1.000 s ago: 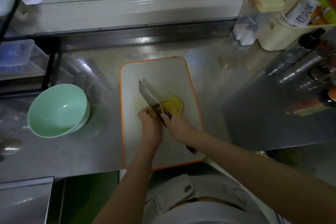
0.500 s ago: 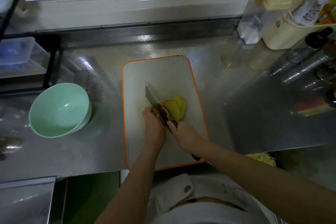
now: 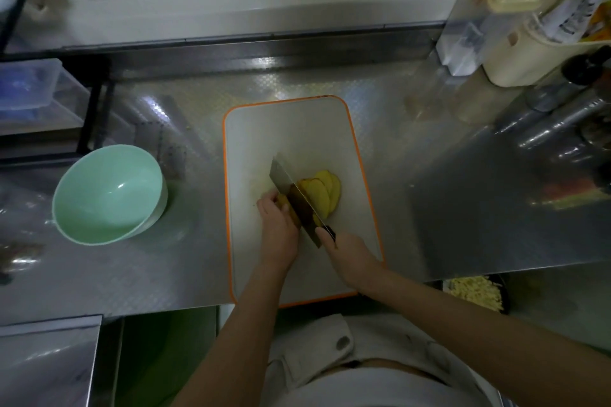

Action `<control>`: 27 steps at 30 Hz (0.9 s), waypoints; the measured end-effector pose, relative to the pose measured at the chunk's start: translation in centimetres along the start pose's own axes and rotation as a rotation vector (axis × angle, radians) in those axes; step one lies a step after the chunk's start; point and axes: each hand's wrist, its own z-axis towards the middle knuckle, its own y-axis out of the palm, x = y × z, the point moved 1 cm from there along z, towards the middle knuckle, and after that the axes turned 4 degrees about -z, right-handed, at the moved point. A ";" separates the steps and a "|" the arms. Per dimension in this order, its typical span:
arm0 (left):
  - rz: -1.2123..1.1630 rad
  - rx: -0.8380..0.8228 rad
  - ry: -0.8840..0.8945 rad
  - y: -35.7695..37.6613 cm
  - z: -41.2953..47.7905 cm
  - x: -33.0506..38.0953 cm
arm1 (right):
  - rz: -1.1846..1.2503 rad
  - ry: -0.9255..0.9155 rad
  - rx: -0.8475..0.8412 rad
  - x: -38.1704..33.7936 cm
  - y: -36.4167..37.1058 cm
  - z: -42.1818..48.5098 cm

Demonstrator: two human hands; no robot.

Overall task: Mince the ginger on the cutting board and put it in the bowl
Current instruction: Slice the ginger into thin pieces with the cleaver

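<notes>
A white cutting board [image 3: 291, 129] with an orange rim lies on the steel counter. Several yellow ginger slices [image 3: 325, 193] lie fanned on it, right of the cleaver blade [image 3: 291, 190]. My right hand [image 3: 347, 256] grips the cleaver's dark handle at the board's near right. My left hand [image 3: 277, 228] holds the uncut ginger piece [image 3: 284, 201] down with curled fingers, just left of the blade. The blade stands on the ginger between the piece and the slices. A mint green bowl [image 3: 109, 195] sits empty on the counter, left of the board.
Bottles and jars [image 3: 558, 112] and a cream container [image 3: 515, 53] crowd the right back of the counter [image 3: 463, 208]. A black rack with clear plastic boxes [image 3: 29, 89] stands at the left. A bowl of shredded yellow food [image 3: 472, 291] sits below the counter edge.
The cleaver has gone down and shifted slightly left through the ginger, adding to the slices on its right. My left hand has crept back along the piece.
</notes>
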 end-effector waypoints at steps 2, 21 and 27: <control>-0.008 0.013 0.006 -0.2 -0.1 -0.1 | 0.046 0.004 0.020 -0.2 -0.4 0.1; -0.078 0.024 -0.011 0.1 -0.1 -0.4 | 0.028 -0.033 0.088 -0.7 -1.0 -1.7; -0.063 0.019 -0.004 0.1 -0.3 -0.4 | -0.051 -0.013 0.106 -1.1 -0.7 -1.9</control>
